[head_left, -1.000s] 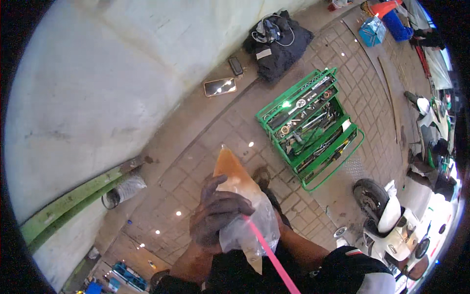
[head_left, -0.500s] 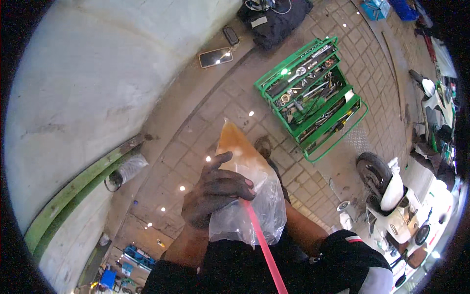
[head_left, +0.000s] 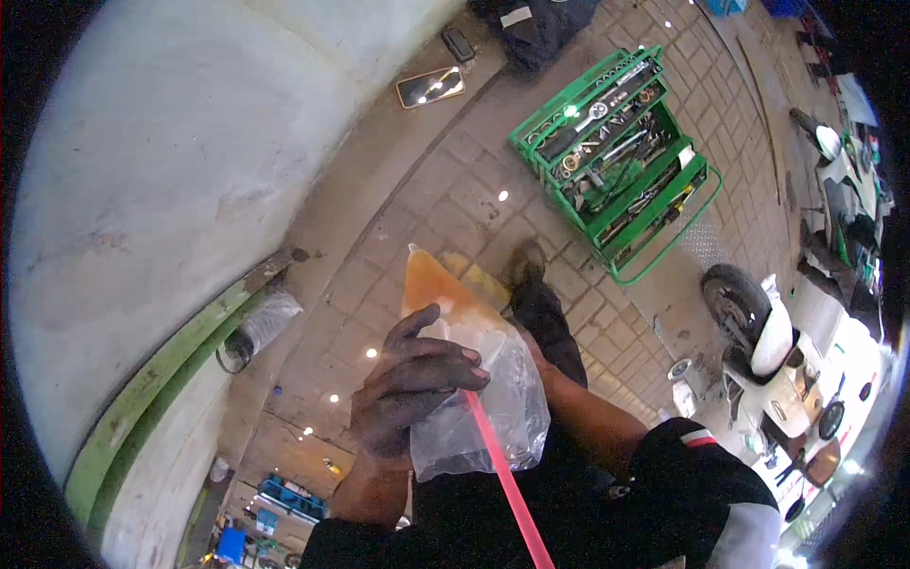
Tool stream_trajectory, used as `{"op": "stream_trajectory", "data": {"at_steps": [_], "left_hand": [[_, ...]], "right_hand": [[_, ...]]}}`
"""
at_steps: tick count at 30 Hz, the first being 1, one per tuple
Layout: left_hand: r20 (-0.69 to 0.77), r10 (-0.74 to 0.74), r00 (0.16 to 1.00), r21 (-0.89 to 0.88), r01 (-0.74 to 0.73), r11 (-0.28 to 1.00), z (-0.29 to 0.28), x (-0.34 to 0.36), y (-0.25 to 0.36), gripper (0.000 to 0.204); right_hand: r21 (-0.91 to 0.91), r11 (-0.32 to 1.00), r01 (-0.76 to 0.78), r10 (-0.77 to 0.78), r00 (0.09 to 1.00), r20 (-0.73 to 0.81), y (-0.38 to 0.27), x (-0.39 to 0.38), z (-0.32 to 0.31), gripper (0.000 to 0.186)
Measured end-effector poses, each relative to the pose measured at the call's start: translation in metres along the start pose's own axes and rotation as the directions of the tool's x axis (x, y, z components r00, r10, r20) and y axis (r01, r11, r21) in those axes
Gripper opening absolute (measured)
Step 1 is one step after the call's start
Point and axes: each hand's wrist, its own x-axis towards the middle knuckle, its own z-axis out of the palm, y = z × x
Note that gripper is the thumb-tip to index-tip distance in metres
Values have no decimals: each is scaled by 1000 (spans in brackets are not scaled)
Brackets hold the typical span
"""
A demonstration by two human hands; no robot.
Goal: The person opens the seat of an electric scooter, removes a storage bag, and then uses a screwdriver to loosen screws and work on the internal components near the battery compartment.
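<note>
A clear plastic bag (head_left: 474, 431) with orange-brown liquid (head_left: 436, 289) in its pointed corner hangs tilted before my chest. My left hand (head_left: 417, 379) is closed on the bag from the left, its fingertips at the pink straw (head_left: 498, 450). From those fingertips the straw slants toward the lower edge of the view; its other end lies out of sight. Pale lumps, perhaps ice, show in the bag near the liquid. My right forearm (head_left: 588, 408) reaches in behind the bag from the right. The fingers of my right hand are hidden there.
On the paved floor stands an open green toolbox (head_left: 616, 161) full of hand tools. A phone (head_left: 431, 87) lies by the pale wall, near a dark cloth bundle (head_left: 545, 28). A clear plastic cup (head_left: 270, 318) sits by the green rail (head_left: 161, 389). Motorbike parts (head_left: 777, 379) occupy the right.
The view has shifted, so the toolbox and phone sit slightly higher and further right. The bag's pointed corner has swung a little left. My left hand keeps hold of the bag.
</note>
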Motion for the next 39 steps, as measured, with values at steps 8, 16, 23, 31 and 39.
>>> {"op": "stream_trajectory", "data": {"at_steps": [8,16,23,31,39], "left_hand": [[1,-143,990,127,142,982,-15,2,34,16],[28,-95,995,145,90,985,-27,-6,40,15],[-4,-92,996,128,92,987,-24,-17,41,15],[-49,-122,991,99,127,987,-24,-23,44,15],[-38,-103,994,128,107,986,-22,-27,36,16]], "right_hand": [[-80,996,26,-22,998,54,-10,1,30,45],[-148,978,148,-134,986,104,21,8,65,49],[-177,962,207,-189,975,116,34,12,76,52],[-166,979,120,-92,982,163,33,9,78,51],[-203,942,266,-265,964,29,53,11,96,45]]}}
